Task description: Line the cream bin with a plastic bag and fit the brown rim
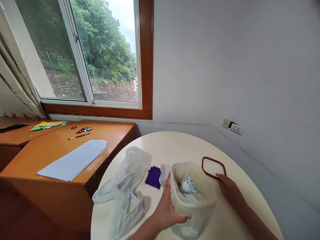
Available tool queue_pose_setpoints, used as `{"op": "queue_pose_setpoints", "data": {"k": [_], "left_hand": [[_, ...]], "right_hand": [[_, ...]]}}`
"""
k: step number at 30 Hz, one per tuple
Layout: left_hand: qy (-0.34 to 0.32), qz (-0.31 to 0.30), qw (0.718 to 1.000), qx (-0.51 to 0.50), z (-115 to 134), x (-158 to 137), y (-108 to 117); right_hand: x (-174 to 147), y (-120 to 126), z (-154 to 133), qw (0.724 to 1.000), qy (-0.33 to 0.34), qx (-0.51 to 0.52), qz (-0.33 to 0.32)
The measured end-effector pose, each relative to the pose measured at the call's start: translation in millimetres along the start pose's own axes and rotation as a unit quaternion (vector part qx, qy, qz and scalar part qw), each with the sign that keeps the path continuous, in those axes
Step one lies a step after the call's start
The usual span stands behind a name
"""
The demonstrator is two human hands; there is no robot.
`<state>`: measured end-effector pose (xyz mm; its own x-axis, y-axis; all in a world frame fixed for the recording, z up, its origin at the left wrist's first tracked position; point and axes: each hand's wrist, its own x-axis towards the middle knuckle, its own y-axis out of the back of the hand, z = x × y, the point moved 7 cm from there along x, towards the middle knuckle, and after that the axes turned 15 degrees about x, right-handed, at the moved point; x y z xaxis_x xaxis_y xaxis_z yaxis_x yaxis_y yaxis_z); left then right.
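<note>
A cream trash bin (211, 196), lined with a thin whitish plastic bag, stands on the round table. Crumpled white paper (188, 186) lies inside it. My left hand (168, 210) grips the bin's left side, thumb at the front and fingers toward the back. To the right, a brown rounded-square ring (212, 158) rests on the tabletop, and my right hand (228, 188) has its near corner between the fingers. Left of the bin are a white crumpled tissue-like piece (164, 175), a purple cloth (153, 177) and a loose translucent plastic bag (128, 183).
The cream round table (172, 143) meets a grey wall with a power socket (237, 128). Left of it, a wooden desk (120, 133) carries a stack of paper (75, 160), a pen (79, 136) and keys (84, 129). A window (107, 56) is behind.
</note>
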<state>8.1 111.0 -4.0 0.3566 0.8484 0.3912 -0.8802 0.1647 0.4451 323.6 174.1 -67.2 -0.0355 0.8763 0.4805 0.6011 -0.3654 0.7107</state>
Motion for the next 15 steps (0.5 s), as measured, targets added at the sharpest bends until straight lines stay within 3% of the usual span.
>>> {"op": "queue_pose_setpoints", "data": {"k": [4,9,12,15], "left_hand": [[0.008,0.0,1.0,0.005,0.8,0.1,1.1],[0.018,-0.023,0.999,-0.013,8.0,2.6,4.4],[0.044,-0.021,0.998,-0.027,14.8,3.5,12.3],[0.083,-0.021,0.995,-0.043,20.3,2.3,19.8]], "right_hand": [[-0.3,4.1,-5.3,0.999,0.026,-0.012,0.018],[-0.4,14.9,-32.3,0.996,0.058,0.004,0.068],[1.3,10.7,-46.2,0.994,-0.036,0.099,0.043],[1.6,-8.0,-63.5,0.96,-0.148,0.232,-0.059]]}}
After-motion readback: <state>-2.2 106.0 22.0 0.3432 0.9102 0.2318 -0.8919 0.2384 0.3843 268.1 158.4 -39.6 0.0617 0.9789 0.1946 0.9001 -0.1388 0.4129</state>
